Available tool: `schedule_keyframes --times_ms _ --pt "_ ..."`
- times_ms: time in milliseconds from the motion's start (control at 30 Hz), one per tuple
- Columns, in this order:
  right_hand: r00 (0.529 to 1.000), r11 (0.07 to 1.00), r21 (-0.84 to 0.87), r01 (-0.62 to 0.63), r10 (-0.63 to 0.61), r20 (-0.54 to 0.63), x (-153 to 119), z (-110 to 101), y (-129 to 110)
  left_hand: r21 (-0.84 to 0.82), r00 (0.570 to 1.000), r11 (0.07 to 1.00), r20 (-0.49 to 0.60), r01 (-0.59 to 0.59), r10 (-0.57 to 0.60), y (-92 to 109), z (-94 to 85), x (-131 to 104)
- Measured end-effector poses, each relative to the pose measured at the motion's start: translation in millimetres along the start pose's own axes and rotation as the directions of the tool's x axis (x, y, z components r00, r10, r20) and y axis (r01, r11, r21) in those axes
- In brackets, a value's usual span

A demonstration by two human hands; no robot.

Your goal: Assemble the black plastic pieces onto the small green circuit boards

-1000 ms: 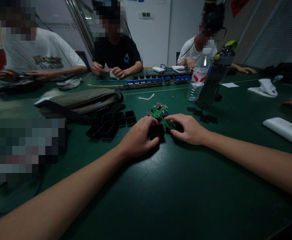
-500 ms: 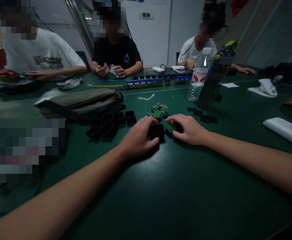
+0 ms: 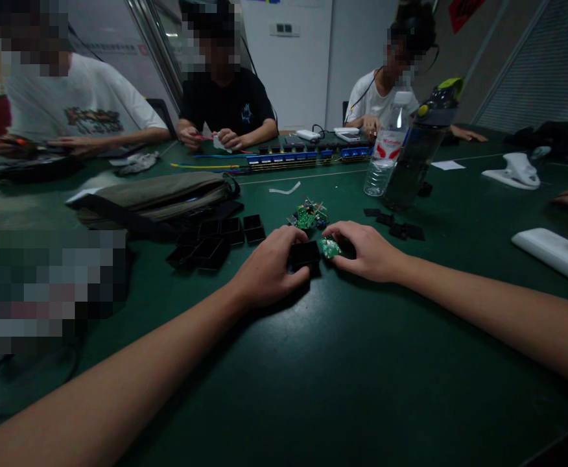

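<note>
My left hand (image 3: 273, 267) grips a small black open box (image 3: 305, 255) between thumb and fingers, low over the green table (image 3: 308, 363). Just to its right, my right hand (image 3: 367, 251) pinches a green circuit board (image 3: 331, 247) close to the box, apart from it. Behind both hands lies a small heap of green circuit boards (image 3: 308, 214) with wires and metal parts. More black open boxes (image 3: 211, 251) are grouped to the left of my left hand. Several flat black pieces (image 3: 398, 227) lie beyond my right wrist.
A grey-green bag (image 3: 157, 198) lies at the left. A clear bottle (image 3: 381, 165) and a dark bottle (image 3: 413, 159) stand at the back right. Blue connector strips (image 3: 288, 159) cross the table's far part. Three people sit opposite; another hand rests at the right edge.
The circuit board in my right hand has tilted a little, and its face now looks brighter. My left hand and the box have hardly moved.
</note>
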State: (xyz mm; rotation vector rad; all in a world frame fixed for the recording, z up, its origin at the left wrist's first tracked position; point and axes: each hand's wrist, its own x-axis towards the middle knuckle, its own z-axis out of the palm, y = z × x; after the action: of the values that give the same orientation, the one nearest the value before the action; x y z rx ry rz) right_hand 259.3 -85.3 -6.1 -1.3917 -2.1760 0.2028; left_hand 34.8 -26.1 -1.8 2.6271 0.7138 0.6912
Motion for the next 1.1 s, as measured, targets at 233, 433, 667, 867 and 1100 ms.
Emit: schedule_keyframes --times_ms 233,433,667,867,1100 --pt "1.000 1.000 -0.016 0.015 -0.015 0.007 -0.6 0.5 0.9 0.005 1.000 1.000 0.002 -0.008 0.008 0.5 0.2 0.3" --pt "1.000 1.000 -0.014 0.026 -0.026 0.008 -0.1 1.1 1.5 0.008 1.000 1.000 0.005 -0.002 0.002 0.3 -0.1 -0.1" --pt "1.000 1.000 0.004 -0.020 0.020 0.006 -0.4 0.3 0.6 0.014 1.000 1.000 0.003 -0.001 0.001 0.4 0.6 0.4" --pt "1.000 0.999 0.027 -0.028 0.027 0.005 -0.6 -0.8 -1.6 0.009 1.000 1.000 -0.001 0.002 -0.002 0.3 0.7 0.3" --pt "1.000 0.999 0.039 -0.013 0.012 0.012 -0.2 -1.5 -2.8 0.006 1.000 1.000 0.008 0.003 -0.003 -0.1 0.2 0.4"
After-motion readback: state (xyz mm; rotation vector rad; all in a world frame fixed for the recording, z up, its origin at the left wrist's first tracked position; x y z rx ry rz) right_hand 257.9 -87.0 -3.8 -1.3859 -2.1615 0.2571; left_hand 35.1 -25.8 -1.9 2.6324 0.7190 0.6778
